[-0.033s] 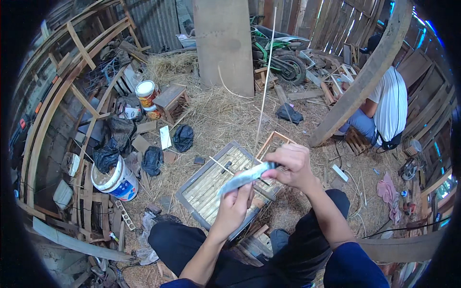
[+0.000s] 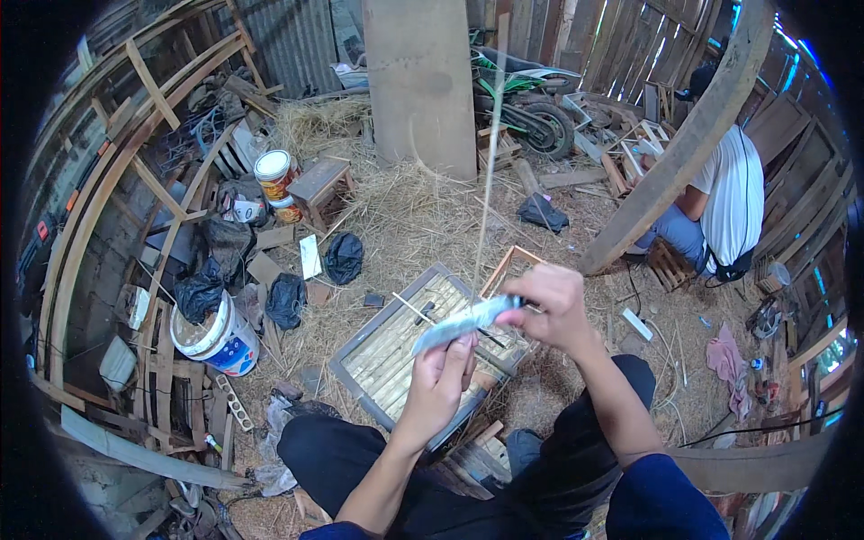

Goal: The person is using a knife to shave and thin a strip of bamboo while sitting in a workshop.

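My right hand [image 2: 551, 304] is closed round the dark handle end of a knife [image 2: 459, 325], whose broad grey blade points to the lower left. Under the blade, my left hand [image 2: 438, 382] is closed, its thumb against the blade's lower edge. A long, thin pale strip [image 2: 489, 171] rises from behind the blade, blurred along its length. Its lower end is hidden by the blade and appears to sit in my left fingers. Below both hands lies a slatted wooden panel [image 2: 378, 351] with a dark frame, with a thin stick [image 2: 412, 309] across it.
A small wooden frame [image 2: 513, 261] stands past the panel. Left are a white bucket [image 2: 236, 337], black plastic bags [image 2: 343, 259] and a small stool [image 2: 317, 184]. A slanted post [image 2: 675, 153] rises at right, with a seated person [image 2: 731, 193] beyond. Straw covers the floor.
The strip's upper part has swung slightly left and is now blurred. The knife and my right hand have shifted a little up and to the right; my left hand has barely moved.
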A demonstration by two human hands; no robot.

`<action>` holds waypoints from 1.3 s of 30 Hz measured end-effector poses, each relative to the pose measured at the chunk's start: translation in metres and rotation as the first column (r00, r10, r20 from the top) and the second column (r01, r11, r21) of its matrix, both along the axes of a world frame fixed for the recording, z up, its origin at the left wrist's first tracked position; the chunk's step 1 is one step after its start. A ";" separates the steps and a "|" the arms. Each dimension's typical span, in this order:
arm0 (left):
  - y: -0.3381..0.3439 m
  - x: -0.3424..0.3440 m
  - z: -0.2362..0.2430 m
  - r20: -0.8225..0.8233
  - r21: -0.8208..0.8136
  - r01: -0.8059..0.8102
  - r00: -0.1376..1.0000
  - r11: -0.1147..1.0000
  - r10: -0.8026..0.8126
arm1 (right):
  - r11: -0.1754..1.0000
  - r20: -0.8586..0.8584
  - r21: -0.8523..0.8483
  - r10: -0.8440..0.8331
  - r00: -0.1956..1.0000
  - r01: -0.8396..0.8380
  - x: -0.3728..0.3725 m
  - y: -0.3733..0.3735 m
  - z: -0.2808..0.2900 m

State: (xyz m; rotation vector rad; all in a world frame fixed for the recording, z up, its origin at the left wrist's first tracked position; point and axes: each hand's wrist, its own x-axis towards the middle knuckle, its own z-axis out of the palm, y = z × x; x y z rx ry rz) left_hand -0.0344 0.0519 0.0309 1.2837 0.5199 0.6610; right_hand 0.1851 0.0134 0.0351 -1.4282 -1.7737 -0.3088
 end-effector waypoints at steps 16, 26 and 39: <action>-0.005 -0.009 0.008 0.050 0.090 0.068 0.996 0.994 -0.073 | 0.971 -0.244 0.120 -0.174 0.954 0.207 0.024 -0.011 0.010; -0.005 -0.010 0.012 0.044 0.004 0.066 0.997 0.998 -0.067 | 0.988 -0.106 0.103 -0.104 0.989 0.115 0.006 -0.011 0.018; -0.006 -0.007 0.010 0.050 0.064 0.022 0.998 0.998 -0.025 | 0.996 -0.025 0.093 0.011 1.000 -0.009 -0.006 -0.011 0.014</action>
